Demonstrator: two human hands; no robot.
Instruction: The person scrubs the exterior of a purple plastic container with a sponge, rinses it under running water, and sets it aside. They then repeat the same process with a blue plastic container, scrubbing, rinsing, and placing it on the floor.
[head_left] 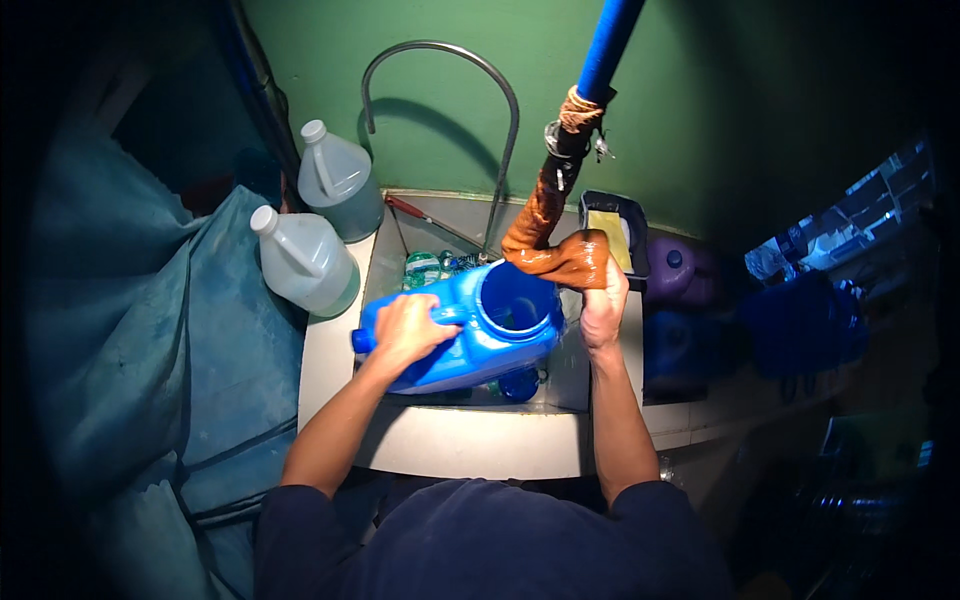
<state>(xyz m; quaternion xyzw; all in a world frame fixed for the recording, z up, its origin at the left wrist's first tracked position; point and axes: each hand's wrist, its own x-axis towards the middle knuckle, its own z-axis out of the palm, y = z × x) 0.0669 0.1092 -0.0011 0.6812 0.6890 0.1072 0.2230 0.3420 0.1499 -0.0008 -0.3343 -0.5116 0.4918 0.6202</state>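
Note:
My left hand (402, 328) is closed round the handle of a blue plastic jug (450, 372). The jug is tilted over the sink, its wide round mouth turned up and to the right. A wet brown cloth sleeve (530, 222) hangs from a blue pipe (610, 45), bound to it with string. My right hand (603, 310) grips the sleeve's lower end, just right of the jug's mouth. No water is plainly seen coming out of the sleeve. The right fingers are partly hidden behind the cloth.
Under the jug, the sink (572, 385) holds green-tinted plastic bottles (425, 265). A curved metal faucet (510, 115) rises behind. Two translucent white-capped jugs (312, 268) stand at left beside a blue-green sheet (235, 270). A dark tray (638, 240) and purple container (690, 272) sit at right.

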